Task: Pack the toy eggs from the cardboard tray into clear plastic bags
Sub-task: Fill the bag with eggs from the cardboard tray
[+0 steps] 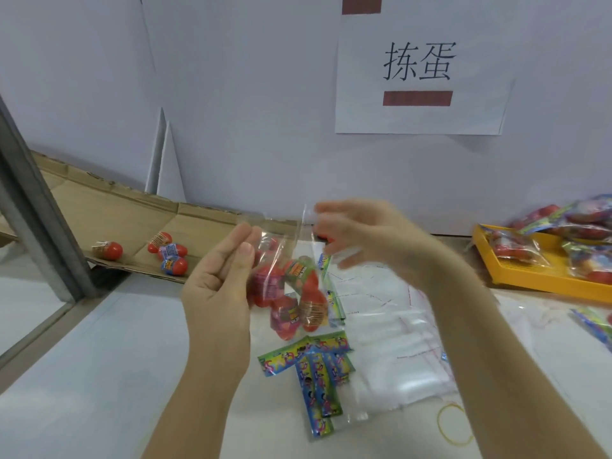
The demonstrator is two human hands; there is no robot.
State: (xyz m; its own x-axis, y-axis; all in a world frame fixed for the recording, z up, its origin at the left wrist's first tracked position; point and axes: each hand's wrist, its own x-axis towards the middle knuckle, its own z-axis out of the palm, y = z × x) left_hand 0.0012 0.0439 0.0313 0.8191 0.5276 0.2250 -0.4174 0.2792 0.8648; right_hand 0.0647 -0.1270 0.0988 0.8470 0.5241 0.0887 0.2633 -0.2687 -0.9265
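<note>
Toy eggs (299, 293), red with bright wrappers, sit bunched in a clear bag (281, 260) held up over the middle of the white table (99, 376). The table fills the lower part of the view and meets a pale wall at the back. On that wall, upper right, hangs a paper sign (420, 71) with two large printed characters. A flattened cardboard tray (116, 210) slopes along the far left edge of the table. A yellow tray (516, 276) stands at the far right, piled with filled bags (589, 233). A stack of empty bags (397, 342) lies flat under the person's right forearm.

The left hand (218, 286) is raised with its fingers nearly straight and close together; the thumb is laid against them, pinching the left edge of the clear bag. The right hand (357, 236) is at the bag's open top with its fingers curled; it is blurred (something red shows at the fingertips), so I cannot tell what it grips, if anything.

Coloured paper strips (318, 369) lie fanned on the table just below the hanging bag; four loose eggs (174, 265) rest on the cardboard tray, one apart to the left and three clustered together; a yellow rubber band (440, 425) lies by the right forearm.
</note>
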